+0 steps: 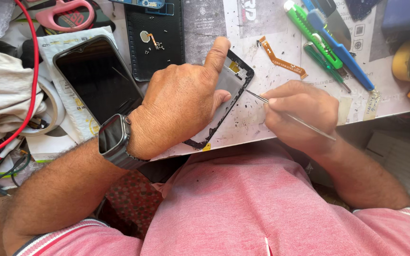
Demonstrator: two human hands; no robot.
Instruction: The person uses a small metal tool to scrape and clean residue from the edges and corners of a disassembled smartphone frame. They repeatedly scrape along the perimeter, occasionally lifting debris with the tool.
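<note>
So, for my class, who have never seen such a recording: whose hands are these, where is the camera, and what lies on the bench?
The camera sits on the person's head and looks down, so both hands are their own. The left hand, with a watch on its wrist, presses down an opened phone frame. The right hand holds a thin metal tool with its tip at the frame's edge. Around them lie a dark phone screen, an orange ribbon cable, green and blue cutters, pink scissors and a roll of tape.
</note>
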